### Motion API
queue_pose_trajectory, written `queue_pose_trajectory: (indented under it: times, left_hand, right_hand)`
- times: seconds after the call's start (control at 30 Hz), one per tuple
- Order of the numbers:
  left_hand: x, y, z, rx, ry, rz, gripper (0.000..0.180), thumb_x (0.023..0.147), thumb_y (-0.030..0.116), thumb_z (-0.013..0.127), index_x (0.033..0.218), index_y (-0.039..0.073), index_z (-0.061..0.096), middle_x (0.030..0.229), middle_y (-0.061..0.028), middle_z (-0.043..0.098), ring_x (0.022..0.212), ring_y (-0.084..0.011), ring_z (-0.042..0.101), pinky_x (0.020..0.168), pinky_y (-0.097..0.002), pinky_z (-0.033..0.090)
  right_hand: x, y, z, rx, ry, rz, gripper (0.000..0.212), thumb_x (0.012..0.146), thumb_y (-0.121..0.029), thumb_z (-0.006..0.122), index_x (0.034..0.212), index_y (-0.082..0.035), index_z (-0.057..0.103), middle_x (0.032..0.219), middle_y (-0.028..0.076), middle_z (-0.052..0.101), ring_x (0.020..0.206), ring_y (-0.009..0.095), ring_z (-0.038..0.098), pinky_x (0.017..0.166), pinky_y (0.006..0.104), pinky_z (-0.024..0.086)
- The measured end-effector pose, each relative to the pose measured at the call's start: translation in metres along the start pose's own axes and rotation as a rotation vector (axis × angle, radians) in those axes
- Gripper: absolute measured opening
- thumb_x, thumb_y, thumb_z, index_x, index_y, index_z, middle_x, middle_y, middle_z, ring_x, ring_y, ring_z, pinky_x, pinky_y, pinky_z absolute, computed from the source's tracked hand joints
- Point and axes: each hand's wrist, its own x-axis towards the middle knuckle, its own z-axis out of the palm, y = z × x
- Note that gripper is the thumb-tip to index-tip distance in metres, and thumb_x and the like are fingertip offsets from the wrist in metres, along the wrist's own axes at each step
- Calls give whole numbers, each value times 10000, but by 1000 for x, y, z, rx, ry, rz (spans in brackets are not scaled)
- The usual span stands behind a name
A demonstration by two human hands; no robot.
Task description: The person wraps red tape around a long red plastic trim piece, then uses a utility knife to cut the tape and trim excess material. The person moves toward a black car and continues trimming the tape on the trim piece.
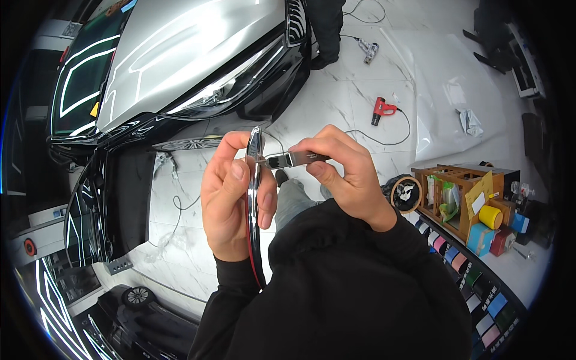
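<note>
My left hand is closed around a long, narrow chrome trim strip, held upright, with the thumb against its side. A red line runs along the strip's lower edge, and its bottom end reaches my dark sleeve. Between thumb and fingers, my right hand pinches a slim cutter knife with a flat metal handle and a black front part. Its thin tip points left at the upper part of the strip. Whether the tip touches the strip I cannot tell.
A silver car with an open door stands ahead on the left. On the tiled floor lie a red heat gun, another corded gun and clear film. A wooden organizer and a waste bin stand right. Another person stands beside the car.
</note>
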Motion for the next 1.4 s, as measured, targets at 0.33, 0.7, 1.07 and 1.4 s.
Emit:
queue_pose_trajectory:
  times: [0.33,0.7,1.07,1.4]
  left_hand:
    - [-5,-3,1,11,-23,-15,411,1084,270,586,1313,-48,462,638,-161,619,361,-141,503,355,-217,383]
    - [-12,-6,5,-69,-87,-21,418,1089,268,563,1323,-64,465,623,-180,614,352,-153,517,352,-215,400]
    - [-17,-2,7,-159,-97,-22,409,1086,244,558,1333,-67,462,620,-191,610,347,-160,511,349,-224,409]
    - [-18,-3,8,-199,-108,-35,408,1084,236,558,1348,-59,459,611,-188,598,336,-169,499,337,-234,397]
  right_hand:
    - [-9,-1,-1,12,23,1,221,993,-164,702,1169,-36,740,971,73,661,847,176,623,748,297,505]
    - [-6,-7,-1,-36,82,-146,193,976,-113,725,1146,-21,734,907,72,626,724,151,592,655,277,487]
    - [-6,-6,-3,-61,86,-184,193,971,-117,729,1138,-20,737,926,78,637,720,152,603,648,269,498]
    - [-4,-9,-1,-66,113,-214,196,944,-87,739,1129,-20,737,919,84,633,714,163,600,632,282,488]
